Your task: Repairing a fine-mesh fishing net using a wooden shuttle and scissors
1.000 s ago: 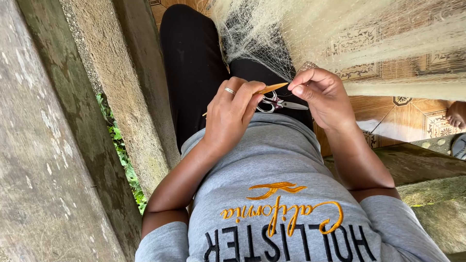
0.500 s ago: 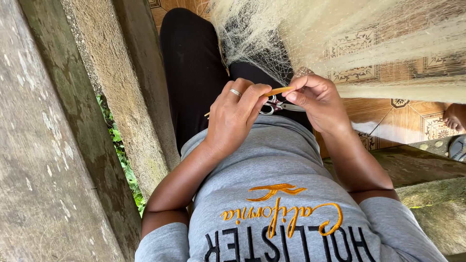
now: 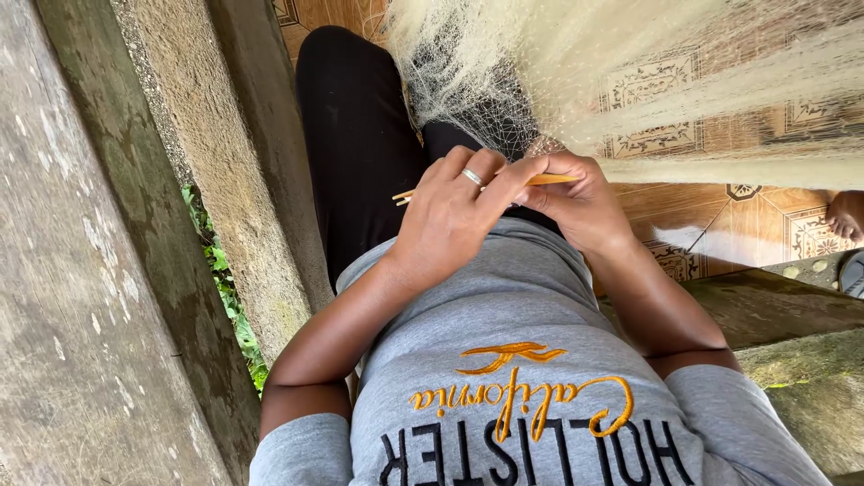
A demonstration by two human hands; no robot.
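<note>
Fingers of both my hands are curled in over my lap, meeting around a thin orange netting needle [image 3: 551, 180]. My left hand [image 3: 450, 216] lies on top, knuckles up, with a silver ring [image 3: 472, 176] on one finger; its thumb and forefinger reach right and pinch down on the needle's shaft, so this grip is closed on it. One pale end of the needle pokes out to the left of that hand, and the orange part shows in the short gap between the two hands. My right hand [image 3: 583, 202] sits just right of the left, touching it, fingers folded shut around the needle's right end and around the strands at the near edge of the fine cream fishing net [image 3: 558, 63]. The net spreads away from my fingers to the far right, over my black trousers [image 3: 355, 135] and the patterned brown floor tiles [image 3: 657, 85]. Near me is my grey shirt [image 3: 504, 315]. A mossy concrete ledge [image 3: 135, 270] runs along the left.
</note>
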